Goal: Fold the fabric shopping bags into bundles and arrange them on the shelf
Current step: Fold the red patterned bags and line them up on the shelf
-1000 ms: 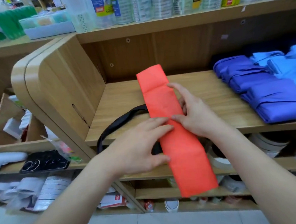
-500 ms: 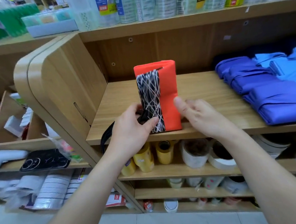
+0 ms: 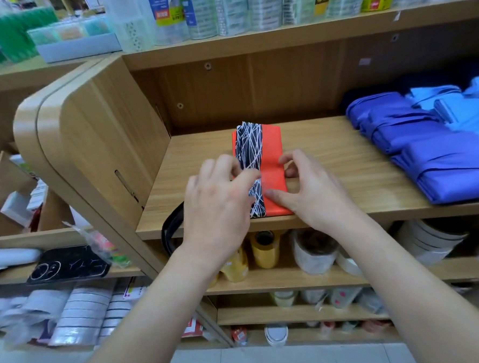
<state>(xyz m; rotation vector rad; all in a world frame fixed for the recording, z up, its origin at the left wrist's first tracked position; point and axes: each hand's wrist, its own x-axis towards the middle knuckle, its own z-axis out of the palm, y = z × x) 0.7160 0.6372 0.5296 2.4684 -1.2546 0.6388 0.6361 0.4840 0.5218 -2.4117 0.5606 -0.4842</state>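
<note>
Lower frame, nearest: two bare forearms rising from the bottom edge toward the frame centre.
Left hand (image 3: 219, 199): fingers spread and apart, hovering over the left edge of the bundle; clamped on nothing visible, though contact under the fingers could not be told.
Right hand (image 3: 309, 188): fingers apart and curled, thumb tip pressed on the near right part of the bundle, nothing gripped.
Black strap (image 3: 170, 230): looped off the front lip of the shelf at centre left, partly behind the left wrist.
Folded orange fabric bag with a black-and-white line-patterned strip (image 3: 271, 165): lay flat at frame centre, near the front edge of the light wooden shelf board (image 3: 344, 175), long side running away from the camera.
Just changed: half a second before, the bundle stood held up between both hands; a second before, a long orange strip hung over the shelf edge. Now doubled over and laid down, hands loosening.
Meaning for the task: fold of this bag judged nearly complete; loose strap probably yet to be tucked, then placement beside the others.
Right of frame, farther: stack of folded royal-blue fabric bundles (image 3: 433, 152), well apart from the orange one, with lighter sky-blue bundles (image 3: 458, 103) behind.
Top of frame, farthest: upper shelf with rolls and packets, blurred.
</note>
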